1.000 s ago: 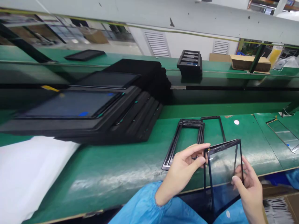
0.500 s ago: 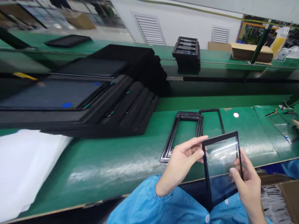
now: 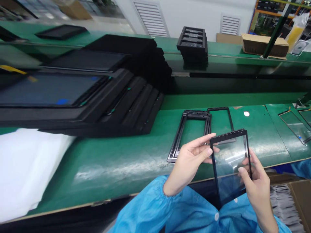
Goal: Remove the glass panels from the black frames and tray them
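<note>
Between my hands, off the bench, is a black-bordered glass touch panel [image 3: 229, 161], tilted and see-through in the middle. My left hand [image 3: 194, 153] pinches its upper left edge, thumb in front and fingers behind. On the right edge, my right hand [image 3: 256, 183] grips it with the thumb over the glass and fingertips showing through from behind. Just beyond my left hand lies a stack of black tablet frames [image 3: 178, 137] on the green bench. Another single black frame [image 3: 229, 116] lies beside the stack, partly hidden behind the panel.
Stacked black foam trays [image 3: 143, 106] with dark screens fill the left, and white sheets [image 3: 29, 168] lie in front. On the back shelf stand black bins [image 3: 193, 45] and a cardboard box [image 3: 264, 45]. More glass panels [image 3: 295, 124] lie at the far right.
The view has shifted slightly, so the bench sits higher in the picture. Both hands keep hold of the panel, which is turned a little. The other person's fingers at the far right have left view.
</note>
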